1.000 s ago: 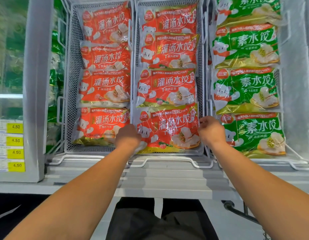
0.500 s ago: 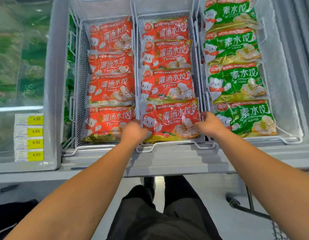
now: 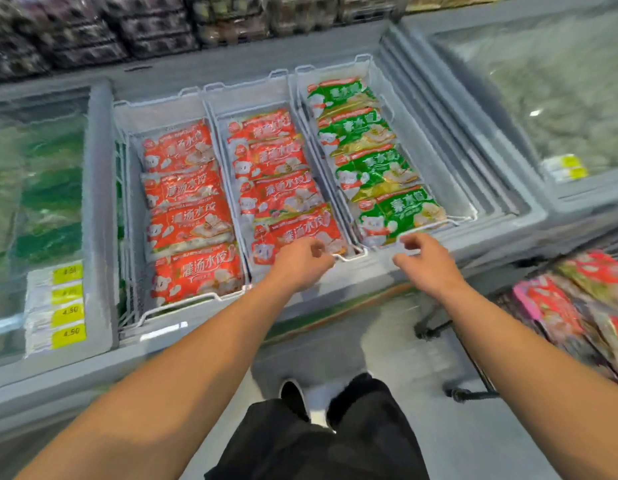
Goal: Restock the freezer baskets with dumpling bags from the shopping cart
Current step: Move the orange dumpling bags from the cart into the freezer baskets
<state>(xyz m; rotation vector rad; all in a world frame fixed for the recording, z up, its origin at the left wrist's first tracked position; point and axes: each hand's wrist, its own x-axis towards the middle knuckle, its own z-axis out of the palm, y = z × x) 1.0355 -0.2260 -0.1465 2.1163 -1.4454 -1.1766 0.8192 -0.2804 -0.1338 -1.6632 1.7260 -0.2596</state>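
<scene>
Spanning the middle of the view, the open chest freezer (image 3: 99,209) holds three wire baskets side by side: the left basket (image 3: 127,188) and the middle basket (image 3: 214,109) each carry four red dumpling bags in a near-to-far row, and the right basket (image 3: 370,69) carries four green bags (image 3: 370,168). Compared with half a second earlier, both hands have released the nearest red bag (image 3: 293,233) in the middle basket and drawn back toward the near rim, and the view has swung right. That bag now lies flat, flush with the row, so this placement appears complete and the next bag must come from the shopping cart (image 3: 474,393) at the near right, where a pile of spare bags (image 3: 560,306) lies. The left hand (image 3: 300,261) hovers over the near edge of the middle basket with fingers loosely curled, holding nothing. The right hand (image 3: 425,258) hovers near the front wire of the right basket, fingers relaxed and slightly spread, also empty. Closed glass lids cover the freezer sections to the left and far right. Yellow price labels (image 3: 68,313) sit on the left lid. Shelved stock lines the far wall, blurred.
</scene>
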